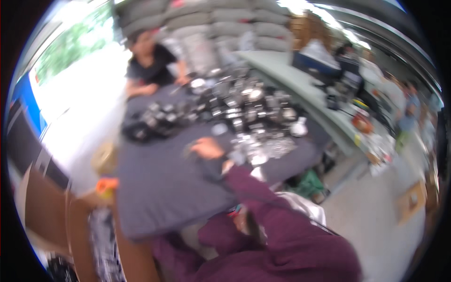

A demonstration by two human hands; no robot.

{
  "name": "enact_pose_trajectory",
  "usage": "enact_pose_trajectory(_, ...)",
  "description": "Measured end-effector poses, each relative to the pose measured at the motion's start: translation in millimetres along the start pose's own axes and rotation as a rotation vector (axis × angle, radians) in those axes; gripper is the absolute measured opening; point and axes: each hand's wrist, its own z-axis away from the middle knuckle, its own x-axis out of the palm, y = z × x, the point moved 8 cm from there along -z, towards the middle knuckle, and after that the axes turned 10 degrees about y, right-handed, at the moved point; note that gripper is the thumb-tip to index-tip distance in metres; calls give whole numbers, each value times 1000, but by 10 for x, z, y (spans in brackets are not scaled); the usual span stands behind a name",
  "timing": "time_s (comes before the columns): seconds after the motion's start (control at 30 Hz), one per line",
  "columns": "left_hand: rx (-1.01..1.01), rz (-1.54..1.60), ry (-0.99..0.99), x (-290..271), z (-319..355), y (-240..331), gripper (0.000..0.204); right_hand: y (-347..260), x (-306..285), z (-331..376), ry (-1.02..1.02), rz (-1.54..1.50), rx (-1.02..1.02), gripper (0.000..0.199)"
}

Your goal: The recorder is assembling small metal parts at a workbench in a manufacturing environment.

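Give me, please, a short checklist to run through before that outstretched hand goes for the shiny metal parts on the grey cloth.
1. Picture sharp enough to judge: not ok, the whole view is smeared by motion.
2. Right hand near the metal parts: ok, it rests on the grey cloth beside the pile.
3. Right hand free: cannot tell, something small may be under the fingers.
4. Left hand free: cannot tell, it lies low by the purple sleeve and is blurred.
5. Other person out of the way: ok, their hands are at the far end of the cloth.
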Motion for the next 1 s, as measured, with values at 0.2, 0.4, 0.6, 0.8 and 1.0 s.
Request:
enact_pose_trajectory(0.2, 231, 156, -188, 1454, -825, 1818, 17, -314, 486, 279, 108, -293, 45, 27)
enact_pose_trajectory(0.4, 265, 199, -285, 1939, -886, 2388, 17, -458, 140, 665, 403, -128, -79, 23)
enact_pose_trajectory(0.6, 223, 199, -332, 2018, -912, 2379, 17, -599, 156, 1227, 249, -340, -22, 22)
enact_pose_trajectory(0.8, 194, 180, -395, 2075, -887, 2344, 17, -416, 243, 1496, 195, -552, 7, 16)
enact_pose_trajectory(1.0, 126, 164, -405, 1801, -883, 2149, 17, -522, 234, 1557, 216, -546, -87, 15)
